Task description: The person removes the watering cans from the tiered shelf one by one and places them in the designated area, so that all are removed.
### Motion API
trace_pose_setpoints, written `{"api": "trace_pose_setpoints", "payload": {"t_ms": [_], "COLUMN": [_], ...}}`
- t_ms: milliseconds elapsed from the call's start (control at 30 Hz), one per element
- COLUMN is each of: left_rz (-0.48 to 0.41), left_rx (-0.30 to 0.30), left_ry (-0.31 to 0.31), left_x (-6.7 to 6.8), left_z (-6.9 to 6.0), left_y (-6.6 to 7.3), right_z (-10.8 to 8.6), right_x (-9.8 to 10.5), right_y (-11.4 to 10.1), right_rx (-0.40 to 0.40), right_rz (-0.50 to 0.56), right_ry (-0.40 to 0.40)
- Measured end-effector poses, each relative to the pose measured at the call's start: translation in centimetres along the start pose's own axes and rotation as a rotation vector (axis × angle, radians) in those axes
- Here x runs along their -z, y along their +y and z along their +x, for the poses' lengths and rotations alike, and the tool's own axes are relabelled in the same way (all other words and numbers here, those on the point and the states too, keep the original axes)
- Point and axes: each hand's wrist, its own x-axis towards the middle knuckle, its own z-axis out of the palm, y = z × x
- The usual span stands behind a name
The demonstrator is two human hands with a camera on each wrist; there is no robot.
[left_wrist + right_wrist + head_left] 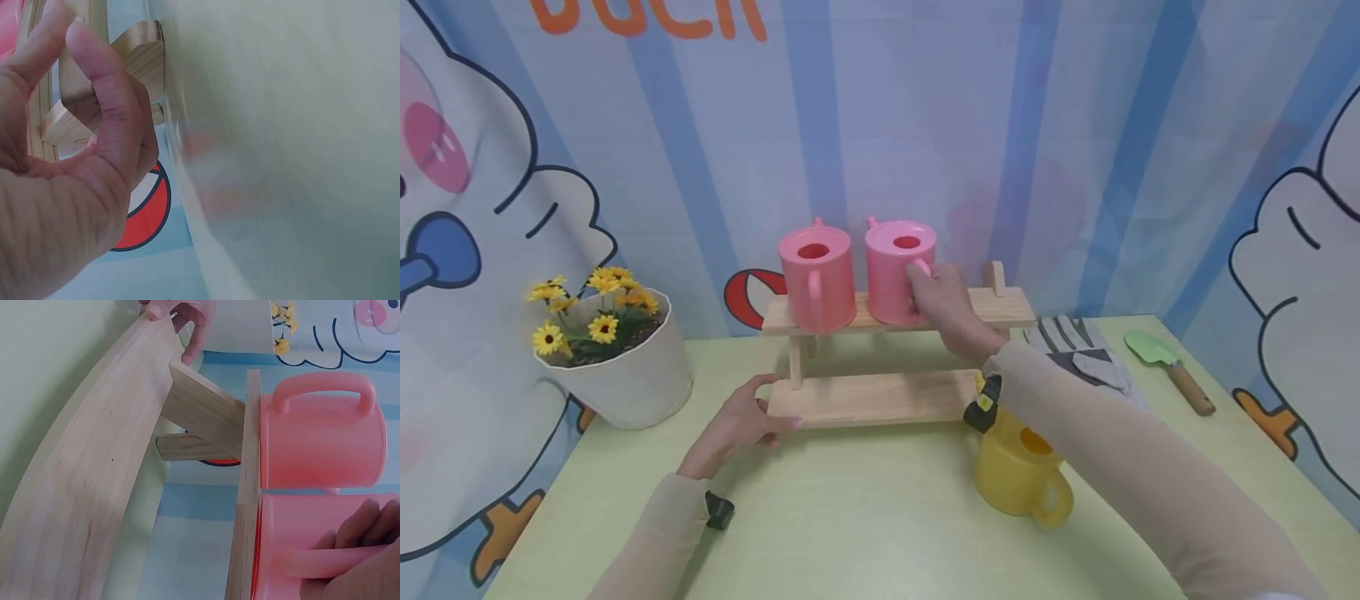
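Note:
A two-tier wooden stand (pixel 880 398) stands on the table, with two pink watering cans (pixel 817 283) side by side on its upper shelf. My right hand (pixel 951 304) grips the handle of the right-hand pink watering can (pixel 891 279), which sits on that shelf; the right wrist view shows the fingers round the handle (pixel 331 561). My left hand (pixel 748 415) holds the left end of the lower shelf, thumb on top and fingers beneath. Below my right forearm, a yellow watering can (pixel 1011 475) stands on the table, partly covered by the sleeve.
At the left stands a white pot (pixel 632 387) of yellow flowers. Behind the right forearm lie grey striped gloves (pixel 1093 358), and farther right a green trowel (pixel 1172 371) with a wooden handle. A printed cloth (pixel 925 108) hangs behind the table.

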Motion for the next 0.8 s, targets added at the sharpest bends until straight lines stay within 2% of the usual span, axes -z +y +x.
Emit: {"api": "trace_pose_setpoints", "payload": {"t_ms": [300,567,800], "left_rz": [0.002,0.001,-0.002], "left_rx": [0.012,-0.003,-0.015], "left_ry": [-0.002,-0.004,0.007], "left_x": [0.0,0.0,0.0], "left_z": [0.2,0.2,0.2], "left_y": [0.0,0.0,0.0], "right_z": [-0.7,-1.8,-3.6], "right_x": [0.5,1.2,1.6], "right_y": [0.0,-0.2,-0.3], "right_rx": [0.029,0.039,0.044], "right_rz": [-0.014,-0.013,0.001], "right_ry": [0.019,0.024,0.037]}}
